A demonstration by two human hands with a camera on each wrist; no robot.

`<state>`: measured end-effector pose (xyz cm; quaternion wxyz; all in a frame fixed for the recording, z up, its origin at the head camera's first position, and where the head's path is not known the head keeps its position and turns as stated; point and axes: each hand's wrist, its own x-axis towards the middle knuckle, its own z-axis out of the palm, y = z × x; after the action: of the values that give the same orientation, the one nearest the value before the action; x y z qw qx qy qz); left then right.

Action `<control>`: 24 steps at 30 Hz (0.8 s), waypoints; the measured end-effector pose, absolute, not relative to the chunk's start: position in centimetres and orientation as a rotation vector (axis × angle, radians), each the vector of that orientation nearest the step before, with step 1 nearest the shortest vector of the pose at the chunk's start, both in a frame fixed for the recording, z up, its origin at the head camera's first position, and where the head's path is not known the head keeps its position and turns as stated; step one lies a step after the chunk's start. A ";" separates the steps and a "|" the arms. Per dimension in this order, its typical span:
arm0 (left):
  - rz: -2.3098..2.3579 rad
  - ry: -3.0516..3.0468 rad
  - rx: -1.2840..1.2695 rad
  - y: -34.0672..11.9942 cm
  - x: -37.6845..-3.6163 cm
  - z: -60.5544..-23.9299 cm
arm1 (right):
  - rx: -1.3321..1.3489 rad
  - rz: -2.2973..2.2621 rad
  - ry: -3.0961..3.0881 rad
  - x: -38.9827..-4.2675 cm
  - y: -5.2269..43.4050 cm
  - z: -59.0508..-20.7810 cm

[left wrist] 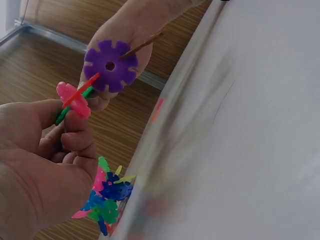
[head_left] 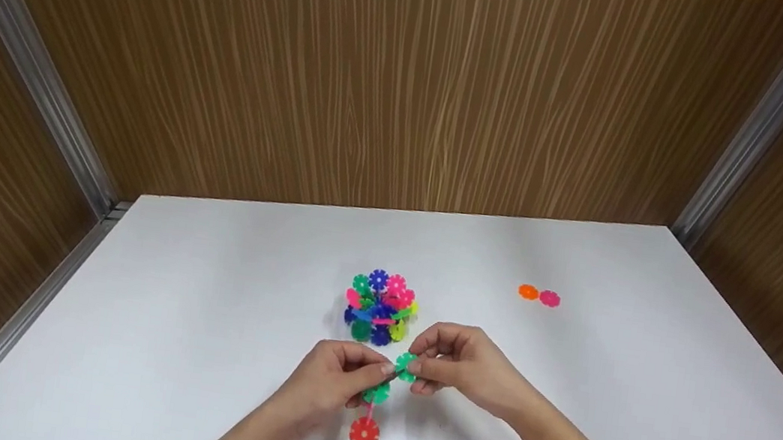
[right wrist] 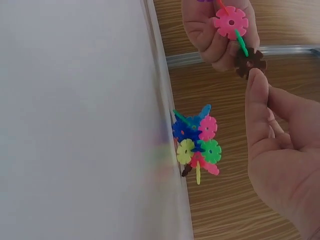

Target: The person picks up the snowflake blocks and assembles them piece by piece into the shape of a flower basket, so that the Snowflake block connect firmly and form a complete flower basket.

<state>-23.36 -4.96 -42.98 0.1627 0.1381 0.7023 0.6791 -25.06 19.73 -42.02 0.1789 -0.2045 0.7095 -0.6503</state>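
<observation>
Left hand (head_left: pixel 332 383) and right hand (head_left: pixel 466 370): both pinching chain of snowflake discs (head_left: pixel 377 415) just above table (head_left: pixel 197 316), fingers curled on green end disc. Multicoloured disc ball (head_left: pixel 380 308) just beyond hands; orange disc (head_left: pixel 528 292) and pink disc (head_left: pixel 549 298) touching, well apart to right.
</observation>
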 end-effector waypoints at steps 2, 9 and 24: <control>1.914 2.011 0.386 -5.0 -23.4 -43.0 | -0.595 -1.846 1.991 -24.9 19.5 -42.0; 1.884 2.021 0.322 -5.2 -23.4 -43.0 | -0.643 -1.783 2.091 -25.3 20.4 -42.0; 1.952 2.014 0.165 -5.3 -23.8 -42.8 | -0.051 -1.609 2.770 -33.2 37.1 -43.0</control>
<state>-23.83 -5.32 -42.77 0.1655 0.0581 0.7069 0.6852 -33.22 37.05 -43.03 -0.0313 -0.0158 0.8641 -0.5020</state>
